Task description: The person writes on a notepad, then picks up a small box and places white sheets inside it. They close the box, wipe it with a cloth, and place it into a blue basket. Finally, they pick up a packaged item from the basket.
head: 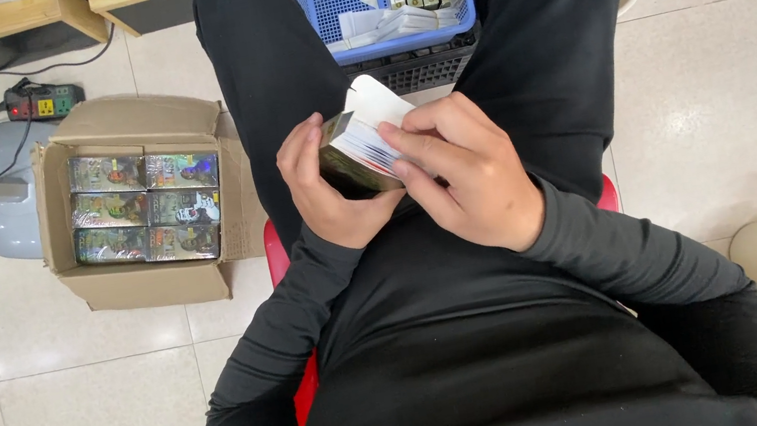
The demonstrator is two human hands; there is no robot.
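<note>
Head view: a small box (351, 154) is gripped by the left hand (326, 189). Its white flap (376, 100) is pinched by the right hand (465, 169), whose fingers hide the box's right end.

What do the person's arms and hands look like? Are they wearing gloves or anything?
No gloves. Both the left hand and the right hand are bare, with no rings, watch or bracelet showing. Both arms are covered by long, snug, dark grey sleeves that reach down to the wrists. The sleeves are plain, with no stripes, pictures or markings, and match the rest of the dark top.
</note>
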